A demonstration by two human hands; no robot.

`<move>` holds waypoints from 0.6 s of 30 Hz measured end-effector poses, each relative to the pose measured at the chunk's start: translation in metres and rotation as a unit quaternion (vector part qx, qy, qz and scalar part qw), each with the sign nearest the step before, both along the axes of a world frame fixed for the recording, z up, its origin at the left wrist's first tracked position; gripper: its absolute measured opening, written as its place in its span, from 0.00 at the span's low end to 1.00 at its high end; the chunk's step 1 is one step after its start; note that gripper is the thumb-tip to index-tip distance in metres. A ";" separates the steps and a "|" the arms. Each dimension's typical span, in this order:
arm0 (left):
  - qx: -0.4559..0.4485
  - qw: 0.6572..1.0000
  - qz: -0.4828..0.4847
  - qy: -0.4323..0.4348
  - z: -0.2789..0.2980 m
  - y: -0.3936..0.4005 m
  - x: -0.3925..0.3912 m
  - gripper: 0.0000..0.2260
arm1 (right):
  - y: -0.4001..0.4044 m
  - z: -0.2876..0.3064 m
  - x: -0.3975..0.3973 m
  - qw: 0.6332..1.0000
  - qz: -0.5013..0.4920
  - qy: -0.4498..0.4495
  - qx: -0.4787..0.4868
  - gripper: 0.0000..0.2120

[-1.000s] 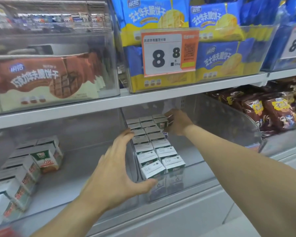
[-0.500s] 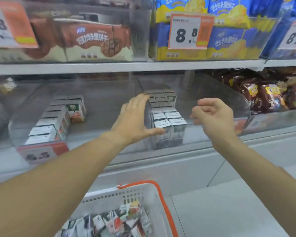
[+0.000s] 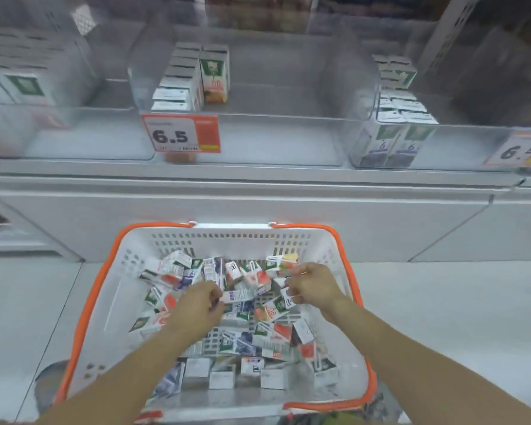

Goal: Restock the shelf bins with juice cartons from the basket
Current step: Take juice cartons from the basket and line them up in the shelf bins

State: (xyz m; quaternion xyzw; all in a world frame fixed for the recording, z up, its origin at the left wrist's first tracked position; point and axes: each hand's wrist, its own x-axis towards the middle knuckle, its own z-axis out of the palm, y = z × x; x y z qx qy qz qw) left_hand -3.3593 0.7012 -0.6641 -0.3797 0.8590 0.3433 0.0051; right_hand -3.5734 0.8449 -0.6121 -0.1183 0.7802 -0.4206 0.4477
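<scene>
Basket (image 3: 111, 289), white with orange rim, near centre on the floor: holds loose juice cartons (image 3: 246, 305), jumbled. Left hand (image 3: 196, 308) low over the heap, fingers curled; whether it holds a carton cannot be told. Right hand (image 3: 311, 286) at the heap's right, fingers curled, seemingly pinching a carton; blur hides the grip. Shelf bins (image 3: 258, 139), clear, far: upright cartons in rows. Price tag (image 3: 180, 133) reads 6.5.

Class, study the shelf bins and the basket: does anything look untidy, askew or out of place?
Yes. The juice cartons in the basket lie jumbled at all angles, unlike the neat upright rows in the shelf bins. In the middle bin, one orange carton stands alone beside the row. Nothing looks spilled or damaged.
</scene>
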 end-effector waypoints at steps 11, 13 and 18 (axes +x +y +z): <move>0.089 0.991 0.079 -0.056 -0.053 0.021 0.017 0.19 | -0.042 -0.100 0.031 0.968 0.115 0.205 0.087 0.15; 0.116 0.987 0.102 -0.055 -0.059 0.021 0.014 0.19 | -0.049 -0.105 0.035 0.969 0.082 0.218 0.084 0.19; 0.153 0.974 0.160 -0.038 -0.067 0.016 0.004 0.20 | -0.060 -0.107 0.039 0.964 0.045 0.242 0.104 0.24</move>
